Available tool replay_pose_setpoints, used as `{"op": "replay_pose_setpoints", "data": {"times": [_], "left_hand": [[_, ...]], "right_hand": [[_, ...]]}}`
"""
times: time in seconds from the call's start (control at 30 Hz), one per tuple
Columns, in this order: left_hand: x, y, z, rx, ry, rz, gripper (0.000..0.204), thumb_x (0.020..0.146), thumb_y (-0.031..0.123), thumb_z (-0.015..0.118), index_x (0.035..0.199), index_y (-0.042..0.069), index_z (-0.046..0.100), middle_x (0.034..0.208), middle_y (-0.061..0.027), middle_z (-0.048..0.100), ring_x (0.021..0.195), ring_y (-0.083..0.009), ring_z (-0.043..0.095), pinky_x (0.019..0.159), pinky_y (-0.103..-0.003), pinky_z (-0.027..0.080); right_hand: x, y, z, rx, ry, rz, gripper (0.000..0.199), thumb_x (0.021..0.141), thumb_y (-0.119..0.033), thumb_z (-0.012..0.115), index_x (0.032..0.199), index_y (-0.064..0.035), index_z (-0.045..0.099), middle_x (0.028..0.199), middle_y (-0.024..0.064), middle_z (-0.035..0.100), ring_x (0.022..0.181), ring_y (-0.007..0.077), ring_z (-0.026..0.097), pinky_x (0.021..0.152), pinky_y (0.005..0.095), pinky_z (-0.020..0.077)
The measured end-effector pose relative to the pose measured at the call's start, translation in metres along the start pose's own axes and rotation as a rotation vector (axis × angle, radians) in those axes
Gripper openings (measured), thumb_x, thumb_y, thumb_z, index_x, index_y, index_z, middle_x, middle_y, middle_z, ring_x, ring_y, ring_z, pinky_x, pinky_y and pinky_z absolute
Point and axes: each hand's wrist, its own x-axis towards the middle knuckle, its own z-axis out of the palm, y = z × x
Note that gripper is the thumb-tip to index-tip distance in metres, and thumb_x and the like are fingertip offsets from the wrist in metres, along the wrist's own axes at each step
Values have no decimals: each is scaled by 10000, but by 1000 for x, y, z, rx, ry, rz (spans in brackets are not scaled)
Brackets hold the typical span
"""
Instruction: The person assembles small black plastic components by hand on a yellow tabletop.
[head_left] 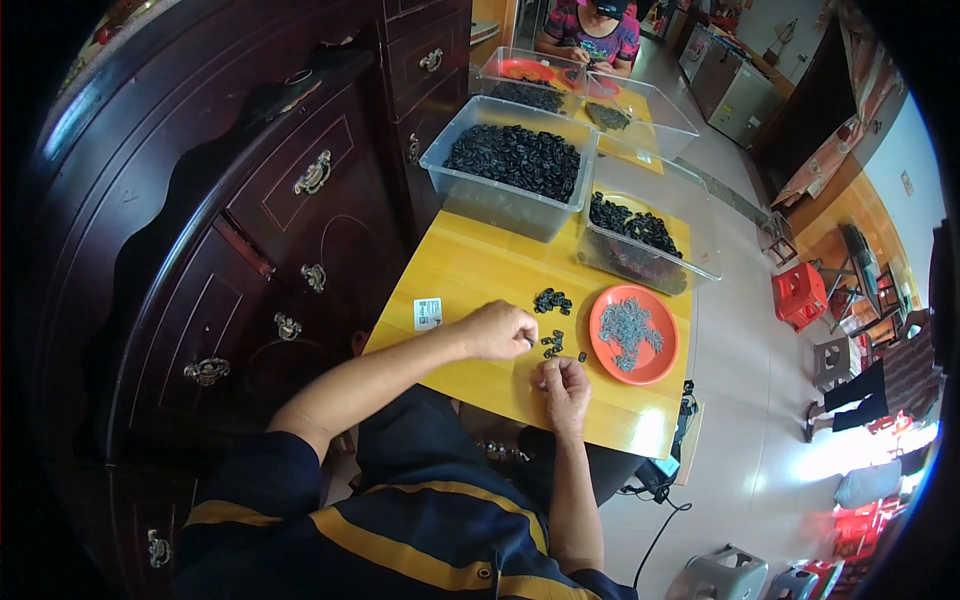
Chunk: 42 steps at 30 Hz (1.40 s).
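My left hand [500, 329] rests on the yellow table [470, 270], fingers curled beside a few small black parts [553, 345]. It seems to pinch one of them, but the part is too small to be sure. My right hand [563, 384] is closed just below those parts, fingertips together, and what it holds is hidden. A second small pile of black parts [552, 300] lies a little farther back. An orange plate [650, 368] with a heap of small grey metal pieces [628, 328] sits right of both hands.
Two clear plastic bins [500, 205] [640, 268] full of black parts stand at the far end of the table. Another person [592, 30] sits beyond at a second table with more bins. A dark wooden cabinet [250, 220] is on the left. Red and grey stools [800, 295] stand on the floor to the right.
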Motion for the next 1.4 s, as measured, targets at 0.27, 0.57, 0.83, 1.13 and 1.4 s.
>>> {"op": "replay_pose_setpoints", "data": {"times": [0.27, 0.57, 0.83, 1.13, 1.4], "left_hand": [[8, 2, -43, 126, -361, -46, 173, 797, 109, 642, 933, 39, 723, 777, -83, 711, 707, -194, 679, 688, -331, 533], [79, 24, -114, 106, 544, 5, 266, 802, 138, 656, 1052, 63, 707, 808, -121, 712, 736, -261, 698, 700, -383, 555], [33, 138, -14, -296, -232, 414, 262, 803, 130, 693, 1046, 33, 694, 896, -114, 703, 794, -197, 670, 728, -332, 527], [-21, 319, 131, -926, -902, 826, 447, 968, 456, 576, 1214, 97, 677, 1235, -171, 659, 1164, -272, 604, 1026, -410, 431], [-58, 373, 170, -1037, -1738, 793, 562, 1041, 449, 447, 1270, -43, 594, 1254, -165, 645, 1189, -217, 566, 1059, -360, 399]], "right_hand": [[-3, -4, 1, -41, -2, -23, 164, 993, -171, 614, 932, -18, 618, 796, 8, 633, 686, 65, 555, 651, 214, 457], [-2, 1, -2, 35, 0, -16, 132, 969, -137, 642, 935, -10, 628, 810, -5, 635, 698, 64, 581, 660, 221, 475], [-4, 1, -4, -40, -8, -51, 131, 984, -138, 619, 935, -17, 615, 814, 22, 642, 706, 81, 572, 678, 230, 467], [-3, -3, 6, -45, -18, -11, 103, 973, -97, 618, 933, -2, 622, 790, 0, 627, 711, 69, 579, 678, 226, 479], [-4, -4, -2, 1, -45, 4, 107, 984, -112, 607, 935, -16, 600, 869, 35, 654, 739, 89, 592, 707, 240, 487]]}}
